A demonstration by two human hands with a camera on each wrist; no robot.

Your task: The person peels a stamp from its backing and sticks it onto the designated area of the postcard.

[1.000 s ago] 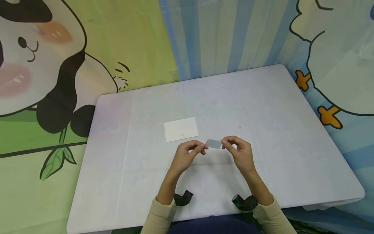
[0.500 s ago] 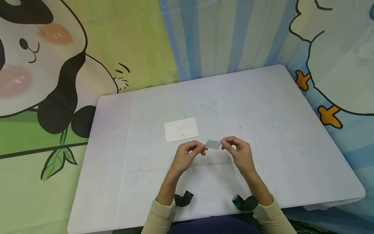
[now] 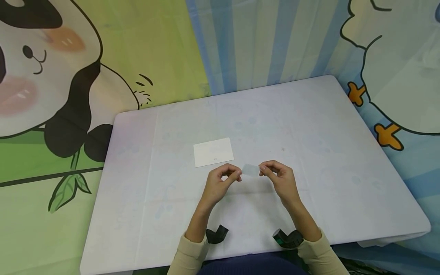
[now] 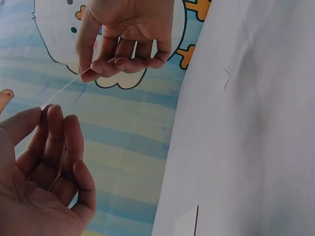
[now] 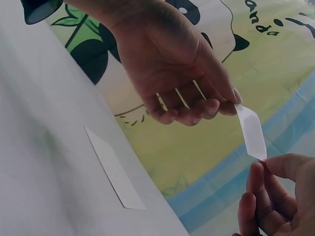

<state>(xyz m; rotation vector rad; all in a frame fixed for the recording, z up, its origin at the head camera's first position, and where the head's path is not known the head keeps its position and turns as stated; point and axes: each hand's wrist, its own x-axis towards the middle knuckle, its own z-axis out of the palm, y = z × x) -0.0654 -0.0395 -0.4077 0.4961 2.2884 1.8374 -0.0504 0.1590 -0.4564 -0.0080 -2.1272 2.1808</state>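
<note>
A small, thin, translucent rectangular sheet (image 3: 251,170) is held up above the table between my two hands. My left hand (image 3: 220,183) pinches one end of it between thumb and index finger. At the opposite end, the thumb and index finger of my right hand (image 3: 282,179) pinch a corner. In the right wrist view the sheet (image 5: 252,132) looks pale and slightly bent, while the left wrist view catches the sheet (image 4: 64,92) almost edge-on. Just beyond my left hand, a white card (image 3: 213,152) lies flat on the table.
A white cloth covers the table (image 3: 326,126). Printed curtains with a panda (image 3: 79,88) and a white bird (image 3: 405,76) hang along its back and sides. A dark curved device (image 3: 217,234) sits at my left wrist, and a similar device (image 3: 288,238) at my right.
The sheet has tilted slightly and looks paler than before. My hands have hardly moved, still pinching its two ends. The white card stays put.
</note>
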